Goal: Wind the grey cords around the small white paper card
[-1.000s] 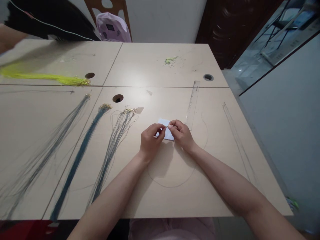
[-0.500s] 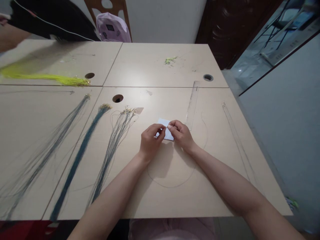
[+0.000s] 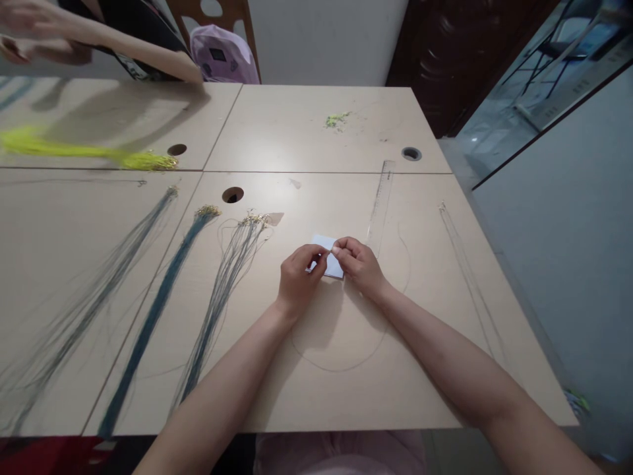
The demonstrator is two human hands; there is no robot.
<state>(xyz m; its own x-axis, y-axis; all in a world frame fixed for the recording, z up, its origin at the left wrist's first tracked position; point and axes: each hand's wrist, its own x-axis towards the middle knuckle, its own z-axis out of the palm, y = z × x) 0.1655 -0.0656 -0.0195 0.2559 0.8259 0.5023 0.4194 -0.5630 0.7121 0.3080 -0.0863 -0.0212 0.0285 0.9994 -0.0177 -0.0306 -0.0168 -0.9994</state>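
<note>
Left hand (image 3: 302, 272) and right hand (image 3: 362, 268), each grip pinched closed, contents too small to tell, meet over white rectangular pad (image 3: 335, 268), presumably for contrast, thin grey cord (image 3: 341, 371) curving slack nearer on pale wood-toned surface (image 3: 297, 406).

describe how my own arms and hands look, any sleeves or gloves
The left hand and right hand are ungloved, with no watch or bracelet visible at either wrist. The left forearm and right forearm are bare, with no sleeve showing.
</note>
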